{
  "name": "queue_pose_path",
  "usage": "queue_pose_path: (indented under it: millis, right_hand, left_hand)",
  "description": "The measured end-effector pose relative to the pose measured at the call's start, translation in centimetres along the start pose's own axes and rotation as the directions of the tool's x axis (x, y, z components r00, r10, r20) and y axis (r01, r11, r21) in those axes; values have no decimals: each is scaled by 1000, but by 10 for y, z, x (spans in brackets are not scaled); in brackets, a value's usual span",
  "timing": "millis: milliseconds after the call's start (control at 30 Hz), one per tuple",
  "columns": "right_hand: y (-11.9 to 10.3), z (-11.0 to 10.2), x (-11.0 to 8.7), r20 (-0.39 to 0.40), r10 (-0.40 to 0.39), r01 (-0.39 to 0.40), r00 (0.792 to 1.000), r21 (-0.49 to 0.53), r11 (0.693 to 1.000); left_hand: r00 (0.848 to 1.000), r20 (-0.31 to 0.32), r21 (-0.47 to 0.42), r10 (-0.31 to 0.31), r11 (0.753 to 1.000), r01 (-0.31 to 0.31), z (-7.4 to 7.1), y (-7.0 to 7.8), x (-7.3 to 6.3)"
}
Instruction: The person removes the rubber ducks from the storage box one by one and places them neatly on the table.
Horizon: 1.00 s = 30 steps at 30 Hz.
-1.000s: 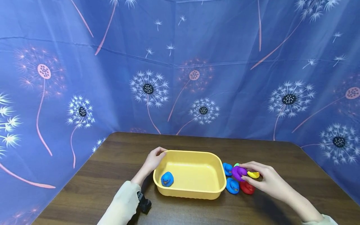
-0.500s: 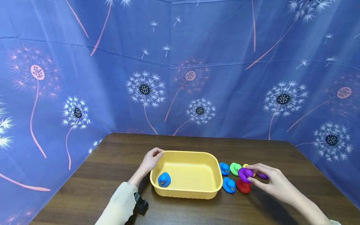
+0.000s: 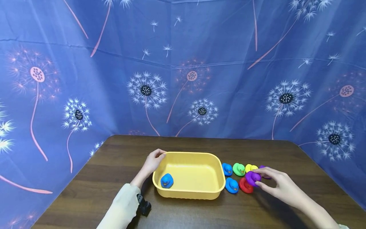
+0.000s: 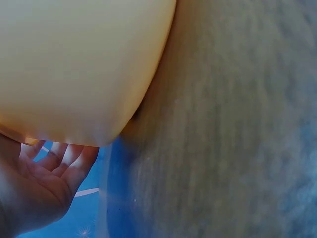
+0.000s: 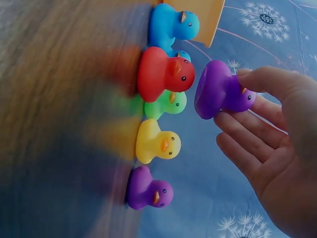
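My right hand [image 3: 278, 184] pinches a purple rubber duck [image 5: 218, 91] between thumb and fingers, lifted off the table. Below and around it stand a red duck [image 5: 161, 77], a green duck [image 3: 238, 169], a yellow duck [image 5: 156, 144] and a second purple duck [image 5: 147, 188]. Two blue ducks, a rear one [image 3: 227, 169] and a front one [image 3: 232, 185], sit close to the right side of a yellow plastic basin [image 3: 188, 195]. My left hand [image 3: 151, 163] grips the basin's rim at its far left corner. Inside the basin at left lies one blue duck [image 3: 167, 181].
Everything stands on a dark wooden table [image 3: 183, 216]. A blue cloth [image 3: 234, 79] printed with dandelions hangs behind and along both sides. A black device [image 3: 144, 205] is strapped at the left wrist.
The held purple duck has moved right, away from the basin, uncovering the green and yellow ducks and now overlapping the red one. The left hand stays on the basin; the view shifted slightly.
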State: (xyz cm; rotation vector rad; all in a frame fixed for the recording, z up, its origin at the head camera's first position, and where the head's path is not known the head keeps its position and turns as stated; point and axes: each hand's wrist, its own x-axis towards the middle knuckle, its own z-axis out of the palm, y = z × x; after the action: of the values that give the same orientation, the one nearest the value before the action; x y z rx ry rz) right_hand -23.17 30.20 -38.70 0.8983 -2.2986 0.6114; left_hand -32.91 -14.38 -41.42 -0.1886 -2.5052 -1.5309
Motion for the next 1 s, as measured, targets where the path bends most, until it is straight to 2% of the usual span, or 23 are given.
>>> queue_pose_path:
  millis: [300,533,1000]
  right_hand:
    - [7,-5,-4,8,27,-27,1000,-25,999]
    - [12,-7,-11,16,66,-65,998,-38,997]
    - [17,-4,-24,84,100,-99,992,-14,995]
  left_hand:
    - [1000,31,19,3,1000,-3,-3,6,6]
    - [1000,22,35,-7,999,6,-4,4,8]
    - [999,24,39,-34,999,33,-3,2,2]
